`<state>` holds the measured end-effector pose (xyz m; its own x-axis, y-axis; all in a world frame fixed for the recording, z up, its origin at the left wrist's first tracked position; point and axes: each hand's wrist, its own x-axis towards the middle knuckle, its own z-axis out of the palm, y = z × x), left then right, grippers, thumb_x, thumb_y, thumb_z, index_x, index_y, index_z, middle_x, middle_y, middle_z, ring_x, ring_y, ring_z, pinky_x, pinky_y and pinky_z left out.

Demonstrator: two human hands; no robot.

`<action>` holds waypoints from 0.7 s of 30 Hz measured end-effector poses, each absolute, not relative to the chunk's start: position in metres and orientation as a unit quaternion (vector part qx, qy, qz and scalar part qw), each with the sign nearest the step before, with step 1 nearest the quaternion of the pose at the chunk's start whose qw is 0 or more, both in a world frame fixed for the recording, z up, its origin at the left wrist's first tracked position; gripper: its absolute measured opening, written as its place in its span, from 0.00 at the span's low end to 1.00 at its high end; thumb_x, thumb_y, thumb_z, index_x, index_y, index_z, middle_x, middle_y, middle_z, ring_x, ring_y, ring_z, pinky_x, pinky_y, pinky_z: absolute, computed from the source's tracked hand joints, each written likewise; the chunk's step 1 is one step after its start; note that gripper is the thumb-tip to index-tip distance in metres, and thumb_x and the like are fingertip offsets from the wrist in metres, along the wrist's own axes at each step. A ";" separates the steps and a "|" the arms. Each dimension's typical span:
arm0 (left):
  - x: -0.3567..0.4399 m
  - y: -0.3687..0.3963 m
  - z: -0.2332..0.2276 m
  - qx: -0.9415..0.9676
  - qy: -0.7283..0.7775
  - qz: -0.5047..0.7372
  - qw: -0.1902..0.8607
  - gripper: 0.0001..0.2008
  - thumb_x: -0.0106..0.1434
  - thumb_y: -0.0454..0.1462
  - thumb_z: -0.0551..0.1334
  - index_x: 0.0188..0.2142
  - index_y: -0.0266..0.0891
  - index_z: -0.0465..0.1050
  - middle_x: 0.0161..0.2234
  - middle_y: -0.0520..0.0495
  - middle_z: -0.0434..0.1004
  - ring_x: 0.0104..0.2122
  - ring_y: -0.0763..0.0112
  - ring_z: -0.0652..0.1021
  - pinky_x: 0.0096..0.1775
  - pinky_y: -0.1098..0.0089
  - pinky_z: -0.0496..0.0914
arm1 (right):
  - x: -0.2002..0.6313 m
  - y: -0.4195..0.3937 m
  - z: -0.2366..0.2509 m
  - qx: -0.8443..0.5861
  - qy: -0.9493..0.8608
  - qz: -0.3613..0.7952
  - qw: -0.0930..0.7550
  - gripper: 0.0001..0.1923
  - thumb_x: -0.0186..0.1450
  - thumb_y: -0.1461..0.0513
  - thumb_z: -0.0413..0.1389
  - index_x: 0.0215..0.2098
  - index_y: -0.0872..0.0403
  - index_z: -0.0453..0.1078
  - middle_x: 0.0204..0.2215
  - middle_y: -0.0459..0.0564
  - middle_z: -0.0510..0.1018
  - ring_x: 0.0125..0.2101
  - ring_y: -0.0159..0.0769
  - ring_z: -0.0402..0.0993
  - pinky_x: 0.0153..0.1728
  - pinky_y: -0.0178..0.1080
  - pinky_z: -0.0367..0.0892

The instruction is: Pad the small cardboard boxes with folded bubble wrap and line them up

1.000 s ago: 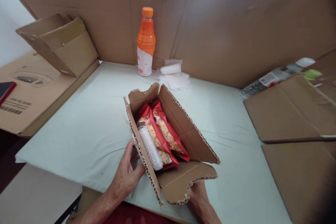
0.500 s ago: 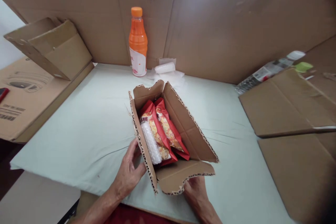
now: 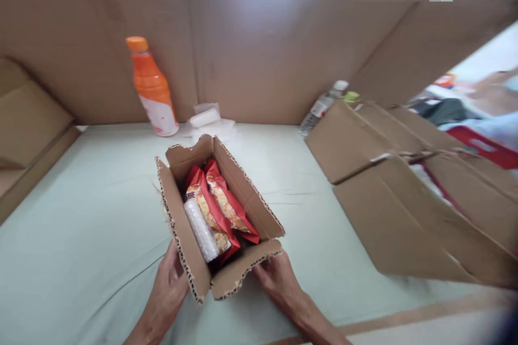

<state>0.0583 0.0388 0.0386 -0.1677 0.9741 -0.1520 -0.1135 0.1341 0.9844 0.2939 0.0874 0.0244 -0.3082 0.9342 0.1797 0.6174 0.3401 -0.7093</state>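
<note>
An open cardboard box [image 3: 254, 209] with torn, ragged rims sits at a slant in front of me, low over the table. Two red snack packets [image 3: 230, 206] lie side by side in it, with a bubble-wrapped roll [image 3: 201, 230] against the left one. My left hand [image 3: 172, 275] grips the box's left wall from outside, its fingertips partly hidden behind the cardboard. At the near right corner, my right hand [image 3: 281, 275] holds the box beneath the end flap, which covers some of its fingers.
An orange bottle [image 3: 154, 86] stands at the back beside a folded translucent wrap [image 3: 206, 118]. On the right a clear bottle [image 3: 324, 107] leans behind open cardboard boxes [image 3: 388, 215]. Another box [image 3: 32, 118] is on the left. A tall cardboard panel [image 3: 251, 48] closes off the back.
My view has swung to the right, so the box and bottles appear further left and more of the right-side boxes shows. Both hands stay on the box.
</note>
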 end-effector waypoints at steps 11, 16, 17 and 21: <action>0.176 0.225 0.035 0.494 0.424 0.470 0.596 0.47 0.49 0.42 0.69 0.67 0.31 0.55 0.68 0.29 0.58 0.64 0.43 0.65 0.62 0.50 0.64 | 0.401 0.188 0.034 -0.639 -0.634 0.232 0.369 0.19 0.61 0.56 0.58 0.47 0.58 0.72 0.39 0.54 0.81 0.30 0.38 0.74 0.35 0.42 0.72; 0.234 0.288 0.020 0.522 0.376 0.447 0.622 0.45 0.45 0.37 0.69 0.64 0.35 0.61 0.65 0.34 0.64 0.61 0.46 0.69 0.61 0.52 0.64 | 0.441 0.228 0.012 -0.660 -0.566 0.213 0.447 0.28 0.61 0.53 0.55 0.56 0.57 0.67 0.45 0.58 0.80 0.37 0.42 0.77 0.39 0.44 0.74; 0.240 0.292 0.018 0.527 0.367 0.440 0.627 0.45 0.45 0.37 0.69 0.64 0.36 0.61 0.65 0.34 0.65 0.61 0.46 0.70 0.61 0.52 0.65 | 0.446 0.228 0.008 -0.662 -0.554 0.209 0.460 0.30 0.61 0.52 0.55 0.58 0.57 0.66 0.48 0.60 0.79 0.41 0.44 0.77 0.42 0.45 0.75; 0.252 0.288 0.007 0.541 0.353 0.429 0.631 0.49 0.48 0.39 0.71 0.68 0.36 0.55 0.68 0.33 0.58 0.63 0.47 0.67 0.61 0.54 0.65 | 0.454 0.216 0.000 -0.660 -0.556 0.177 0.473 0.31 0.61 0.53 0.57 0.60 0.56 0.64 0.54 0.62 0.74 0.50 0.48 0.75 0.47 0.50 0.74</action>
